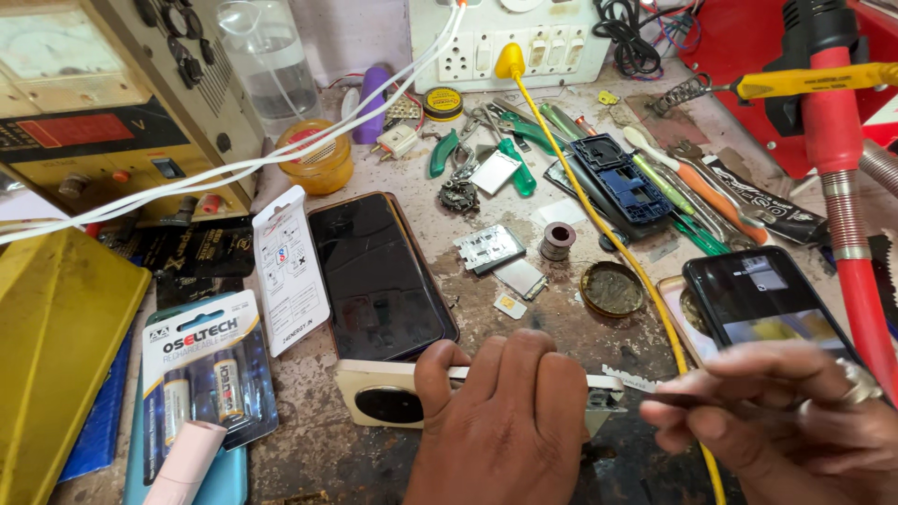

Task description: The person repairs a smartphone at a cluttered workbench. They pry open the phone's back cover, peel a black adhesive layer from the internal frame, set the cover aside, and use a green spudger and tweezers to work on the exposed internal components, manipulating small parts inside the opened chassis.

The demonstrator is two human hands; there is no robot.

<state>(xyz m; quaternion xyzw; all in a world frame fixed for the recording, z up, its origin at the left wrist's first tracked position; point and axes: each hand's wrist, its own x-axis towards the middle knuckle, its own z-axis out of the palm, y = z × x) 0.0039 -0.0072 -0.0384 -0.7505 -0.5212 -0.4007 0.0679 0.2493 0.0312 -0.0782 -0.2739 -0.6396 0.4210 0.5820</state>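
Left hand [510,421] curled down, fingers pinning a cream phone back panel [374,393] flat on the bench, panel sticking out past the thumb. Right hand [786,421] pinched shut on a thin metal tool [655,396], tip at the panel's edge just beside the left knuckles. Black phone [379,276] lies just beyond the left fingers.

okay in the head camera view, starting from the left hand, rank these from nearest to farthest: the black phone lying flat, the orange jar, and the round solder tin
1. Black phone: just above the left hand, mid-bench.
2. Round solder tin: up and to the right, beside the yellow cable.
3. Orange jar: far back on the left, near the power supply.
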